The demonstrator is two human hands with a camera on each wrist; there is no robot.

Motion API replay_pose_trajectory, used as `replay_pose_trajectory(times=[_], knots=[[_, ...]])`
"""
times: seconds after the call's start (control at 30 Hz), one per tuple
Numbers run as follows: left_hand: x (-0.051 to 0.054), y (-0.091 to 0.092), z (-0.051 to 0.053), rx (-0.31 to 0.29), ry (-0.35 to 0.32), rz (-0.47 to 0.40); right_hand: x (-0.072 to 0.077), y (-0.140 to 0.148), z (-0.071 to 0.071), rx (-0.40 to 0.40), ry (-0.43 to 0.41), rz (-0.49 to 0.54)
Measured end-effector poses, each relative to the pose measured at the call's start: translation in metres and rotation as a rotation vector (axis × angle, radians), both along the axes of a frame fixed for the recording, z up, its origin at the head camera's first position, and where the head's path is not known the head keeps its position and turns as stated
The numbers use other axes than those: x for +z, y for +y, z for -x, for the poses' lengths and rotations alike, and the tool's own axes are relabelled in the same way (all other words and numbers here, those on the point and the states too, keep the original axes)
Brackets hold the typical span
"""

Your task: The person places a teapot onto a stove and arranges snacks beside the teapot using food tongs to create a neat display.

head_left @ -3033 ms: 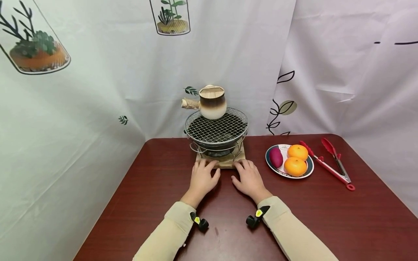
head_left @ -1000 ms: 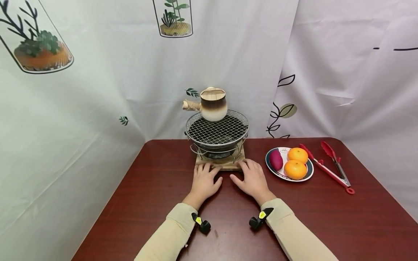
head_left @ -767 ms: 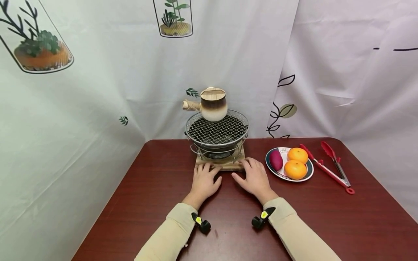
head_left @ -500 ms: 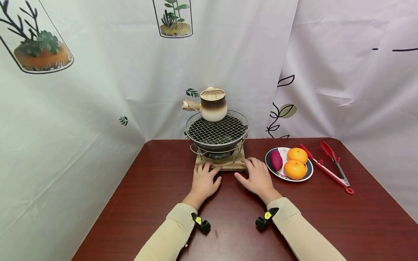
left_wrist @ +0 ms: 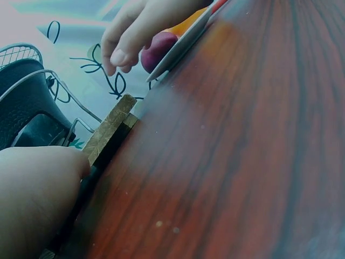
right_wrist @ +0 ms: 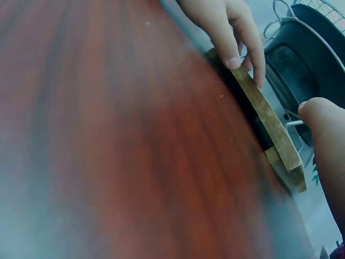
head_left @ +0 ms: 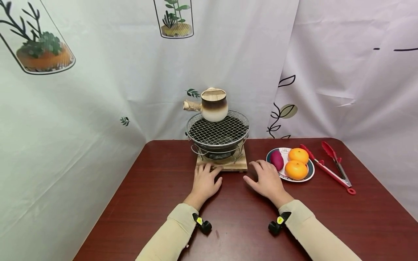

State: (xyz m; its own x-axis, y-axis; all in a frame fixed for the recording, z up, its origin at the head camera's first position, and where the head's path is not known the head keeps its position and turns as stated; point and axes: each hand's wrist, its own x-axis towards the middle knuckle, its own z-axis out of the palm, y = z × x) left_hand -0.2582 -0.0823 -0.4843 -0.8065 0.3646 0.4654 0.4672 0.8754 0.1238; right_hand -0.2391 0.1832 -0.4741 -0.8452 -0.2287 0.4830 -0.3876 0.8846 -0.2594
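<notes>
My left hand (head_left: 205, 183) rests with relaxed fingers at the front edge of a wooden board (head_left: 233, 166). On that board stands a round tabletop grill (head_left: 218, 132) with a wire mesh top. A brown-and-white side-handled pot (head_left: 214, 110) with a wooden lid sits toward the back of the mesh. Between the board and a plate (head_left: 311, 175), my right hand (head_left: 267, 183) is off the board, holding nothing, its fingers loosely bent. The left wrist view shows this right hand (left_wrist: 145, 32) raised over the table near the plate.
Two oranges (head_left: 296, 169) and a purple oblong item (head_left: 276, 160) lie on the plate. To its right are red-tipped tongs (head_left: 339, 170), spread apart. A printed cloth (head_left: 245, 54) hangs behind the dark red table (head_left: 238, 224).
My right hand has come off the board's front right corner and moved right, toward the plate. The left hand, grill, pot and plate stay in place; the head view shifts slightly.
</notes>
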Motion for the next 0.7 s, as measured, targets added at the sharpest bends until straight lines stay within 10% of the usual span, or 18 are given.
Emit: replay_pose_trajectory(times=[0.7], knots=[[-0.003,0.0,0.002,0.006,0.026,0.007,0.015,0.046,-0.024,-0.017,0.07,-0.02]])
